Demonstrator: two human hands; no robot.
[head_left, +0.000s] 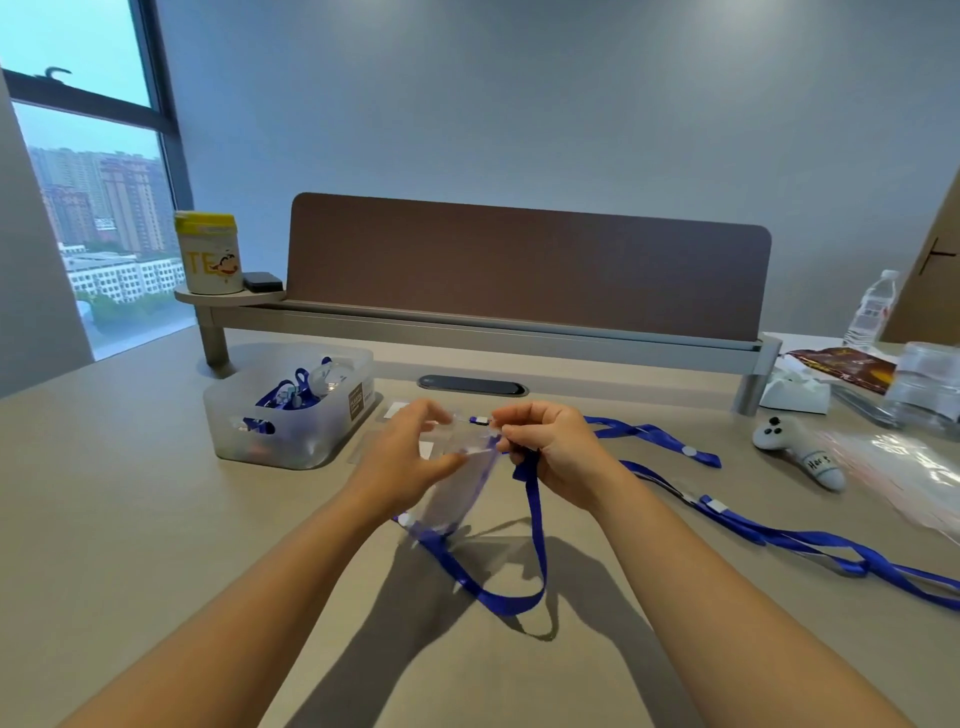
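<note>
Above the desk (156, 519), both hands' fingers pinch a clear badge holder (457, 483), blue lanyard (535, 519) dangling from the right hand (550, 447), left hand (400, 457) opposite.

Soft daylight from window (93, 208) at left, medium bright. 2 dark arm shadows on table (156, 493). Fisheye bends edges. Slight motion blur on left hand (400, 452); clear badge holder (452, 488) washes out; glare on plastic bag (904, 467).

Two hands show, the left hand (400, 457) and the right hand (550, 452), with one clear badge sleeve (457, 483) and three loose blue lanyards: the held lanyard (536, 525), the near lanyard (789, 538) and the far lanyard (670, 441). One bin (291, 431) holds more, too tangled to count. There is also one canister (208, 254), one plush toy (800, 452) and one upright water bottle (872, 306).
</note>
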